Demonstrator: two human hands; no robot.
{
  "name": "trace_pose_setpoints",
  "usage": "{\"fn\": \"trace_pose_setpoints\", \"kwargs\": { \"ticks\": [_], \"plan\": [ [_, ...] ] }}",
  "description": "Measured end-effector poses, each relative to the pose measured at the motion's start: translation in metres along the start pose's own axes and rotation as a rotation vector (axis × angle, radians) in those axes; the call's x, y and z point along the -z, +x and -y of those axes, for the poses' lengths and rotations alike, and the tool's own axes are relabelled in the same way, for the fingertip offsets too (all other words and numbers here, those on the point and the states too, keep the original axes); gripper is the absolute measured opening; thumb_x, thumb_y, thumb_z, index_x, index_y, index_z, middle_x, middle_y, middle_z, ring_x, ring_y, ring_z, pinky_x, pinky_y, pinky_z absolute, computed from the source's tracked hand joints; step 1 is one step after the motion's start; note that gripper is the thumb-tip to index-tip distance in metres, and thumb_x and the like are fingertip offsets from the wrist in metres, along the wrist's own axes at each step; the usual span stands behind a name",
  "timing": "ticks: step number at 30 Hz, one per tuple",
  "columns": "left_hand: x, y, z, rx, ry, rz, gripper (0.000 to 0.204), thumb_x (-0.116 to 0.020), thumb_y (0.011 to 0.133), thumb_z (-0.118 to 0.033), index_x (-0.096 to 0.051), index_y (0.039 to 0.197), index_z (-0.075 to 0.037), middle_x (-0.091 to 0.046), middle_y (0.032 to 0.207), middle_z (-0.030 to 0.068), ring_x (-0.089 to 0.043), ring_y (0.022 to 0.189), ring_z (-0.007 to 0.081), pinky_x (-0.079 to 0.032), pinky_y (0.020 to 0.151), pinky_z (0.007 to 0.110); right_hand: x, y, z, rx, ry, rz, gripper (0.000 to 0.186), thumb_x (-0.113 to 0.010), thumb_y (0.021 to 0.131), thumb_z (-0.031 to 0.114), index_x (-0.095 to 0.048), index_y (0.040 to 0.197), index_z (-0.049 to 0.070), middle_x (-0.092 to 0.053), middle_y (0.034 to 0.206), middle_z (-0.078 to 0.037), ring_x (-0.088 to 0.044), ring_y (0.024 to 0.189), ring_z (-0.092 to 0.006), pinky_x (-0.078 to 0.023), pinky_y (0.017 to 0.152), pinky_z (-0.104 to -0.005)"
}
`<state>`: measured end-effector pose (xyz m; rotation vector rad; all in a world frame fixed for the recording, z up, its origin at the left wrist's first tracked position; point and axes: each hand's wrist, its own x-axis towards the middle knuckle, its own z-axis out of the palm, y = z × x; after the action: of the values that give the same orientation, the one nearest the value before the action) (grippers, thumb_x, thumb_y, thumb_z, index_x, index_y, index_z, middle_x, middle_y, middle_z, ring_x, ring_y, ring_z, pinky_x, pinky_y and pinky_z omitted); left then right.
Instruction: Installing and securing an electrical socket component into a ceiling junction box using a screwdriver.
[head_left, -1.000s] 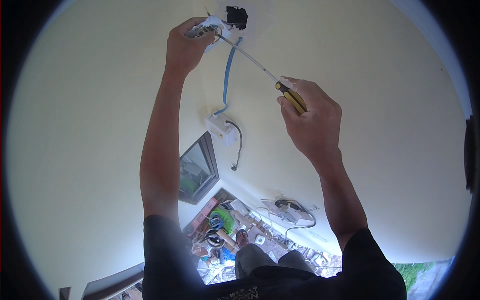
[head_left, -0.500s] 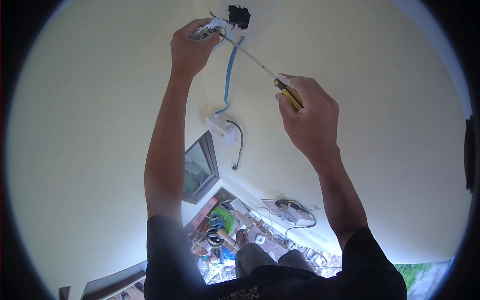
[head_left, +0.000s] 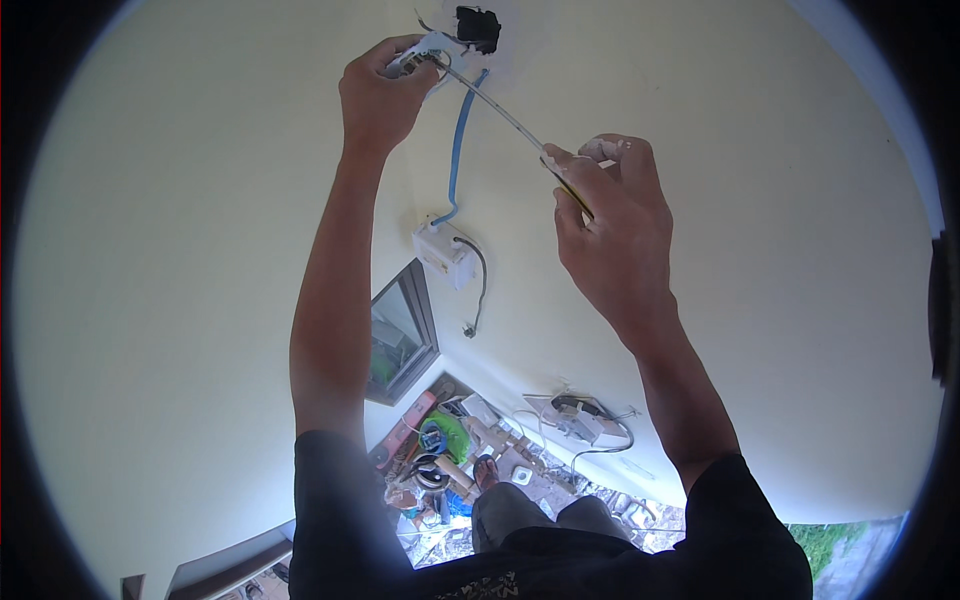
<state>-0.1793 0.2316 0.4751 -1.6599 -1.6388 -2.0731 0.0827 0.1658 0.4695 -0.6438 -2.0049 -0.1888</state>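
Observation:
Up near the top of the wall, my left hand (head_left: 385, 95) grips a white electrical fitting (head_left: 432, 45) whose back shows metal terminals and wires. My right hand (head_left: 620, 225), its fingers dusted white, holds a long screwdriver (head_left: 512, 122) by the black and yellow handle. The shaft slants up to the left, its tip at the fitting beside my left fingers. Just right of the fitting, a dark square wall box (head_left: 478, 31) is set in the wall, with wires between the two. My left fingers partly cover the fitting.
Blue conduit (head_left: 459, 150) runs down to a white box (head_left: 443, 252) with a black lead and plug (head_left: 469, 330). Lower left of it is a dark-framed window (head_left: 405, 330). An open panel with cables (head_left: 580, 418) sits low on the wall. Tools and a green bag (head_left: 450, 438) clutter the ground near my foot.
My right fingers have shifted around the screwdriver handle, the forefinger lifting and the handle turning more out of sight. My left hand and the fitting stay almost in place.

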Motion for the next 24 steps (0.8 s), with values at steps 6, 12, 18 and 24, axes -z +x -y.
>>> {"fn": "trace_pose_setpoints", "kwargs": {
  "ticks": [6,12,18,24],
  "plan": [
    [0.001,-0.001,-0.003,0.009,0.037,-0.001,0.036,-0.072,0.081,-0.019,-0.077,0.115,-0.008,-0.077,0.086,0.0078,-0.069,0.07,0.0117,-0.056,0.069,0.028,0.002,0.0,0.002,-0.02,0.02,0.038,0.029,-0.074,0.084,-0.004,-0.071,0.113,0.0,-0.055,0.102,-0.013,-0.066,0.076,-0.0218,-0.055,0.058,-0.0341],
    [-0.001,0.0,-0.001,-0.044,0.042,-0.02,0.036,-0.072,0.081,-0.019,-0.077,0.116,-0.009,-0.078,0.089,0.0089,-0.071,0.074,0.0139,-0.057,0.072,0.03,0.006,0.016,0.011,-0.177,0.092,0.078,0.029,-0.072,0.089,0.002,-0.063,0.116,-0.004,-0.06,0.087,-0.014,-0.066,0.067,-0.028,-0.055,0.062,-0.0386],
    [0.001,-0.003,0.005,-0.077,0.064,-0.027,0.035,-0.072,0.081,-0.021,-0.077,0.114,-0.009,-0.078,0.089,0.0096,-0.072,0.072,0.0155,-0.058,0.071,0.03,0.014,0.016,0.009,-0.151,-0.015,0.183,0.024,-0.073,0.089,0.007,-0.06,0.108,-0.001,-0.064,0.086,-0.018,-0.07,0.073,-0.0327,-0.056,0.063,-0.0411],
    [0.005,-0.001,0.008,-0.036,0.121,0.035,0.041,-0.077,0.084,-0.02,-0.074,0.122,-0.004,-0.077,0.097,0.0094,-0.072,0.083,0.0126,-0.058,0.077,0.026,0.003,0.015,0.01,-0.222,0.047,0.209,0.027,-0.071,0.092,0.012,-0.061,0.111,-0.003,-0.066,0.082,-0.02,-0.072,0.073,-0.0316,-0.056,0.064,-0.0415]
  ]
}}
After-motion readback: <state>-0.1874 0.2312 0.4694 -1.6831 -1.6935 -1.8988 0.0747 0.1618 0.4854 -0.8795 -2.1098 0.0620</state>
